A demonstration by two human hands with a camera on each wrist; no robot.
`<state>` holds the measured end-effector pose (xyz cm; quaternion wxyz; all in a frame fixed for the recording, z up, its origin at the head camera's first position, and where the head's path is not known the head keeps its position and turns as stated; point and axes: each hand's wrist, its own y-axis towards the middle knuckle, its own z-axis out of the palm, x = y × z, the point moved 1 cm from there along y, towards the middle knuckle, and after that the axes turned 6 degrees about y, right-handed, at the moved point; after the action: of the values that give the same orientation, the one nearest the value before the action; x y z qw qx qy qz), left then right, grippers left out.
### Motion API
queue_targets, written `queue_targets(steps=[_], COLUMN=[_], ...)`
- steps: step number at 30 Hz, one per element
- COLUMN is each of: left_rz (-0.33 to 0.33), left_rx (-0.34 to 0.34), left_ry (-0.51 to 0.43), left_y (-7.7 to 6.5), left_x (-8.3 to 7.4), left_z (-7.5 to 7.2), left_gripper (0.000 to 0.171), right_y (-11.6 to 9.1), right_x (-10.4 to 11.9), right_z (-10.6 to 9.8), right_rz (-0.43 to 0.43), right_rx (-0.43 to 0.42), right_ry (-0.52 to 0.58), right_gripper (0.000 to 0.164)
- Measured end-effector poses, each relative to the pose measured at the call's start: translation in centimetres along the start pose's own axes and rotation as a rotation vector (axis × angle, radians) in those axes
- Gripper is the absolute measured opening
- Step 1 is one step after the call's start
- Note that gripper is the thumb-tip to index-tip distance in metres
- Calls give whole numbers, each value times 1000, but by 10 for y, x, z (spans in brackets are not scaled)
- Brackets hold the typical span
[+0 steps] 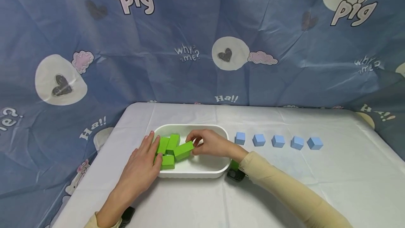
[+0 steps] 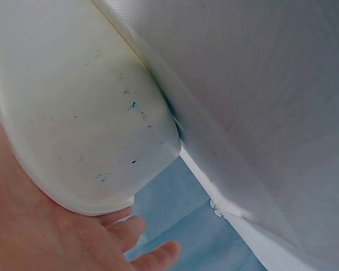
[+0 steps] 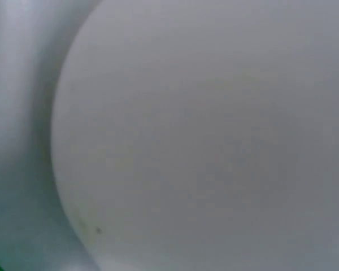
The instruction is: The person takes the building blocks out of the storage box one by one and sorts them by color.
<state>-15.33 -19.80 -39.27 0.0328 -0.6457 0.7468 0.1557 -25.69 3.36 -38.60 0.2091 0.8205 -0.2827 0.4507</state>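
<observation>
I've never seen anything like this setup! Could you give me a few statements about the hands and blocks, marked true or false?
1. Five blue blocks sit in a row to the right of the white container. True.
2. The right hand holds a green block. True.
3. The left hand pinches a blue block. False: it lies at the container's left edge, fingers stretched out.
4. Other green blocks lie in the container. True.
5. The cloth backdrop is plain white. False: it is blue, printed with words and hearts.
</observation>
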Motion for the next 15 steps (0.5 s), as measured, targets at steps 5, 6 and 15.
queue_targets(steps=[5, 6, 15], left_rz=[0, 0, -2], left_rx=[1, 1, -2], left_ry=[2, 1, -11], left_y=[0, 0, 1], left_x=[1, 1, 2], left_z=[1, 1, 1], left_gripper=[57, 57, 57], right_y=[-5, -6, -21], right_x=[2, 2, 9], right_z=[0, -1, -8], right_rz=[-18, -22, -44], right_rx=[-30, -36, -117], right_ry=[3, 8, 27], right_gripper=[34, 34, 31])
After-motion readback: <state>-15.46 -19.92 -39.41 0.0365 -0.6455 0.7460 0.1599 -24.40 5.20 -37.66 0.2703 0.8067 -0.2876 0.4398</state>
